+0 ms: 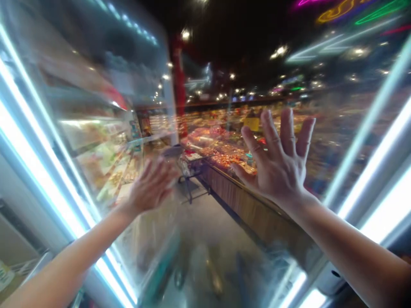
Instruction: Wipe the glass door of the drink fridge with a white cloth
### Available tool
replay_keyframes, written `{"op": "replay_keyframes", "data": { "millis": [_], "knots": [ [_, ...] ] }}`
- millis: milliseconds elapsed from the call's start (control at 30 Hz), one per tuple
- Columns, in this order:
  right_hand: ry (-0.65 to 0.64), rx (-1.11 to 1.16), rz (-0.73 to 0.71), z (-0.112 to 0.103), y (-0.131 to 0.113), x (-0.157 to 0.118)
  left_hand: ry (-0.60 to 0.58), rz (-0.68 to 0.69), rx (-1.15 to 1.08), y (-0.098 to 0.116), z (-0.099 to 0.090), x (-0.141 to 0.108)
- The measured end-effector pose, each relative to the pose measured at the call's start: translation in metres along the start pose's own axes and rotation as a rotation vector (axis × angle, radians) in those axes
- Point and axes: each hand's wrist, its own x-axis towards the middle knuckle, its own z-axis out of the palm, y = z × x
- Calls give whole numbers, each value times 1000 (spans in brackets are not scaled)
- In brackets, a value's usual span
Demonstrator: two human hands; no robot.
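Palms forward, perhaps to brace on the glass pane (105, 77) before us: our right hand (279, 173) spreads wide, empty; our left hand (154, 184) is too blurred to tell. Contact is unclear. Beyond, we count one shopping cart (192, 158), one yellow sign (252, 124).

1 cam, head-worn, looking fwd & slightly down from above/behind both hands, wide view. L hand (152, 186) & R hand (281, 167) v. close, approx. mid-pic ht., forearms (90, 237) coming in from lower corners. Cart (194, 158) farther off, btwn hands; floor (221, 233) below/btwn them; light tubes (35, 167) flank outer sides of both.
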Motion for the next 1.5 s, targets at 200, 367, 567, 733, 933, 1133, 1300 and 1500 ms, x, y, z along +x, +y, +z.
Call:
{"op": "replay_keyframes", "data": {
  "millis": [200,367,567,733,933,1133,1300,1500],
  "knots": [
    [-34,-10,-57,2,8,5,56,-213,-8,21,19,-5],
    [-231,36,-214,15,-22,-49,-20,120,-130,25,22,-39],
    [-341,76,-265,43,-99,-149,9,-128,-167,7,28,-53],
    [-379,79,-257,46,-98,-159,-114,112,-259,17,29,-70],
    [-421,122,-298,43,-83,-156,29,-269,-199,-9,21,-63],
    [-403,152,-322,42,-82,-155,-59,23,-278,33,29,-87],
    [-372,170,-329,41,-83,-154,83,-438,-136,4,21,-82],
    [-347,173,-322,36,-86,-150,-6,-439,-141,84,44,-116]
  ]
}}
